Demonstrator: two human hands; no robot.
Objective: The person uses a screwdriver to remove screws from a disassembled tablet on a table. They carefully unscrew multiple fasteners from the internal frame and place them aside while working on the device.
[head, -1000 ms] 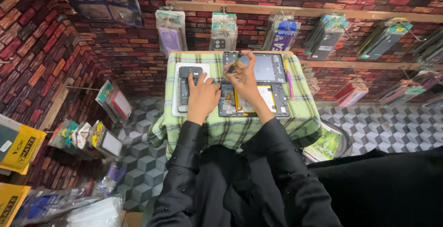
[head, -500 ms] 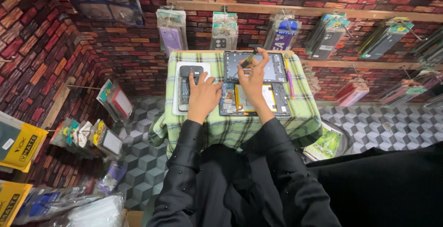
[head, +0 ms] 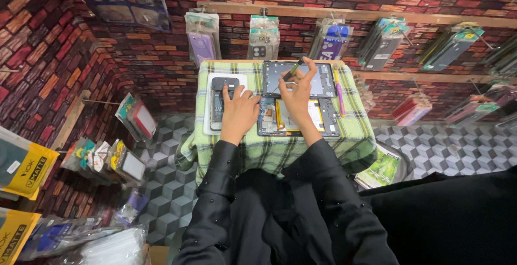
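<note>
Bright even light, sharp centre, wide-angle edge distortion.

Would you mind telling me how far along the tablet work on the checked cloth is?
Done: the opened tablet body with yellow battery lies exposed, its dark grey back panel set apart. In hand: the right hand holds a slim dark tool; the left hand rests beside the dismantled black phone. Left: both halves remain separate.

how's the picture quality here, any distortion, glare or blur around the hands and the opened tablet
Head view: strong wide-angle bending, with the wall shelf curving and the edges stretched. Light is even and soft, shadows faint. Mild sheen on the detached screen panel, none blinding. The left hand, right hand and opened tablet are fairly sharp but small; the thin tool is hard to make out.
</note>
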